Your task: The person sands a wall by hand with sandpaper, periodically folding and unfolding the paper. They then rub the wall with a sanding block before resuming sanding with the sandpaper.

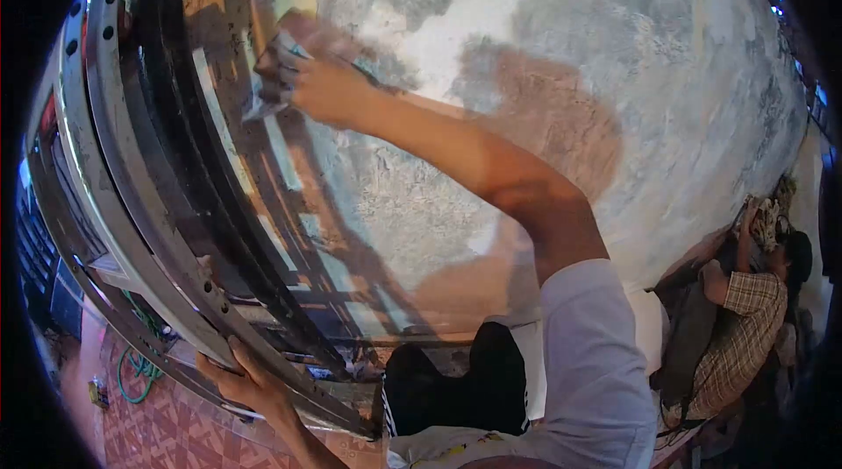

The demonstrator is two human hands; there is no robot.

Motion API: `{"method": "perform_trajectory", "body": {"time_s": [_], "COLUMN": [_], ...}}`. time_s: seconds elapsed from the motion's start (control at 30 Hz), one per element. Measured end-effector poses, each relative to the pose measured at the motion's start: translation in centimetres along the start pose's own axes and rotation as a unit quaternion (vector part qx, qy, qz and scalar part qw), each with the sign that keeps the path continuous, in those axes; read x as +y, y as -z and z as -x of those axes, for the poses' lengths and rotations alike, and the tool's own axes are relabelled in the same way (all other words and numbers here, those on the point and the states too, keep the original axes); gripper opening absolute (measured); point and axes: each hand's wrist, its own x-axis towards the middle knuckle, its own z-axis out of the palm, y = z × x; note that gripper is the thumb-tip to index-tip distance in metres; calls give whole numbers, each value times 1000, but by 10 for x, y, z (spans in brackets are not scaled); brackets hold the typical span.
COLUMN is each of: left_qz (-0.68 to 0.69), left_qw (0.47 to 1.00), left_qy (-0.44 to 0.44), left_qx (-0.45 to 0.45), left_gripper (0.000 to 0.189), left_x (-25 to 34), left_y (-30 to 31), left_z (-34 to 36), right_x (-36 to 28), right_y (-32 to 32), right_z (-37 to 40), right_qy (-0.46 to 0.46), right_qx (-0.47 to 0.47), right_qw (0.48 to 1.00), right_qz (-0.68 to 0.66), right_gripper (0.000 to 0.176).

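1. Apparently, the right hand [323, 88] clutches a crumpled sheet [263, 106], its material unclear, at the patchy wall [412, 197].
2. Below, the left hand [250, 383] grips the metal frame [167, 285], fingers curled at its lower part.

1. The place seems to be a work area of a building, maybe at a home; I cannot tell which room.
2. The plastered wall [438, 197] has uneven grey and white patches.
3. Patterned tiles [175, 416] cover the floor, near perforated metal bars [123, 206] and a green coil [120, 377].
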Motion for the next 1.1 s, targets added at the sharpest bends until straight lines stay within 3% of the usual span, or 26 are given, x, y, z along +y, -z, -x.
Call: {"method": "perform_trajectory", "body": {"time_s": [0.03, 0.07, 0.13, 0.2, 0.23, 0.27, 0.3, 0.33, 0.37, 0.4, 0.47, 0.5, 0.57, 0.63, 0.67, 0.7, 0.73, 0.77, 0.8, 0.83, 0.87, 0.9, 0.97, 1.0, 1.03, 1.1], "left_qz": [0, 0, 64, 2, 43, 40, 17, -8, -85, -94, -14, 7, 22, 31, 28, 31, 35, 35, 20, 5, 5, 4, 3, 13, 22, 18], "left_qw": [1000, 999, 998, 997, 999, 999, 996, 990, 993, 992, 995, 1000, 1000, 999, 1000, 999, 999, 999, 999, 999, 999, 998, 995, 998, 999, 1000], "left_qy": [-26, -52, -26, -71, -30, -29, -79, -127, -74, -67, -82, 2, 13, 7, 7, -6, -20, -19, -25, -31, -31, -50, -75, -44, -11, -10], "left_qx": [5, 11, 6, 38, 13, 19, 43, 63, 39, 43, 54, 17, 18, 13, 11, 21, 34, 33, 34, 33, 31, 44, 59, 47, 34, 22], "left_gripper": [38, 38, 38, 39, 40, 40, 39, 39, 39, 39, 39, 42, 41, 39, 39, 38, 37, 37, 36, 36, 36, 36, 36, 37, 39, 40], "left_x": [-2, -3, -4, -17, 2, -3, -12, -19, -20, -16, -4, 0, 0, -4, 0, 6, 11, 10, 6, 2, 1, 0, 2, 4, 6, 5], "left_y": [0, -1, -2, -5, -3, -6, -10, -9, -2, -2, -7, -1, -1, -2, -1, -2, -4, -5, -4, -3, -5, -6, -7, -5, -4, -2], "left_z": [-1, -2, -1, -1, 0, -2, -4, -4, 1, 1, -2, 0, 1, 2, 3, 1, 0, 0, -1, 0, 1, 0, -3, -1, 0, -2], "right_x": [-1, 14, 63, 113, 148, 170, 210, 267, 311, 305, 341, 340, 335, 335, 360, 310, 279, 231, 174, 153, 131, 126, 117, 116, 138, 171], "right_y": [-28, -12, 22, 37, 27, 48, 50, 32, 15, 48, 79, 83, 93, 77, 43, 54, 48, 47, 66, 64, 45, 44, 46, 48, 51, 79], "right_z": [5, 9, 27, 43, 49, 70, 88, 118, 141, 159, 191, 181, 166, 117, 98, 59, 22, 0, -11, -34, -45, -38, -27, -25, -17, 15], "right_qy": [-45, -47, 33, -26, -118, -198, -270, -331, -358, -427, -553, -548, -591, -630, -564, -478, -340, -239, -206, -198, -132, -135, -69, -36, 0, -14], "right_qx": [202, 207, 181, 250, 168, 228, 193, 174, 213, 331, 233, 236, 315, 307, 316, 307, 353, 369, 340, 168, 213, 214, 217, 217, 274, 317], "right_qw": [977, 976, 981, 967, 977, 942, 934, 904, 882, 826, 798, 801, 727, 687, 757, 797, 869, 893, 915, 961, 964, 963, 974, 974, 950, 930], "right_qz": [-59, -51, 59, 49, 56, 145, 130, 206, 220, 160, 52, 45, 151, 193, 91, 204, 69, 98, 65, -92, -92, -91, 11, 62, 149, 183], "right_gripper": [39, 39, 45, 47, 55, 53, 51, 54, 49, 42, 48, 48, 51, 51, 52, 57, 60, 56, 49, 44, 44, 44, 52, 57, 49, 45]}}
